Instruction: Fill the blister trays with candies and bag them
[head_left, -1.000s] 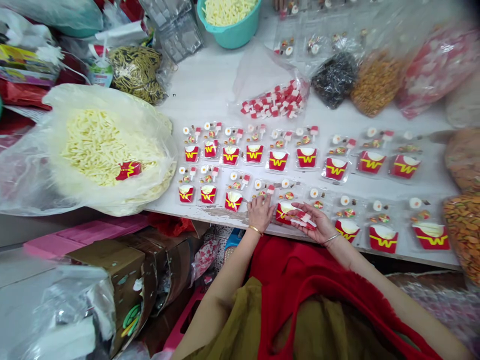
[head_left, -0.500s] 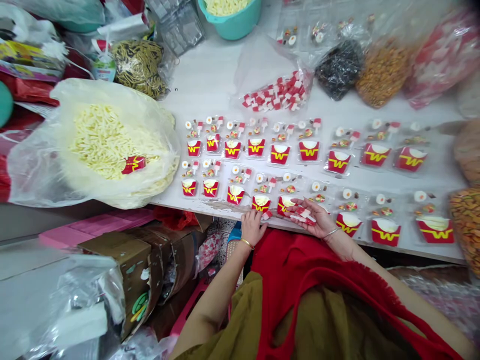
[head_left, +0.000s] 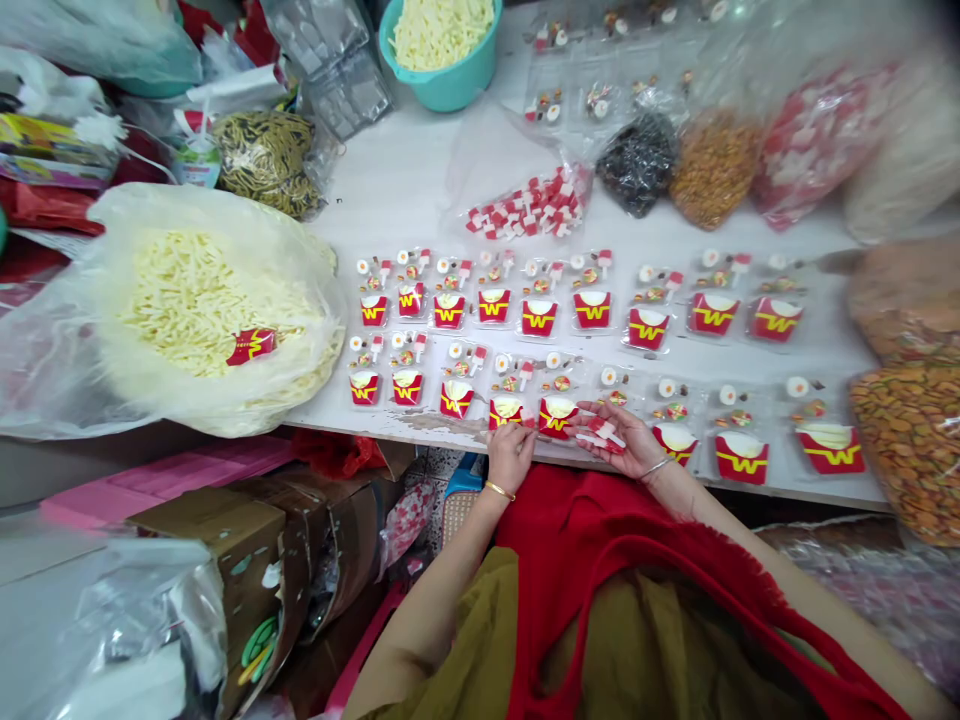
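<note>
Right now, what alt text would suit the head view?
A person's right hand holds red and white pieces; the left hand is by a red carton near the edge of a white table. Two rows of clear packs lie beside a bag of pale strips.

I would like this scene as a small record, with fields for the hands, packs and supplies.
Left hand: by the red fries carton, fourth from left, front row; grip unclear
Right hand: holding several red-and-white pieces
Clear packs: two rows nearest the person
Beyond rows: bag with more such pieces
Far side: turquoise bowl, pale fry-shaped pieces inside
</note>
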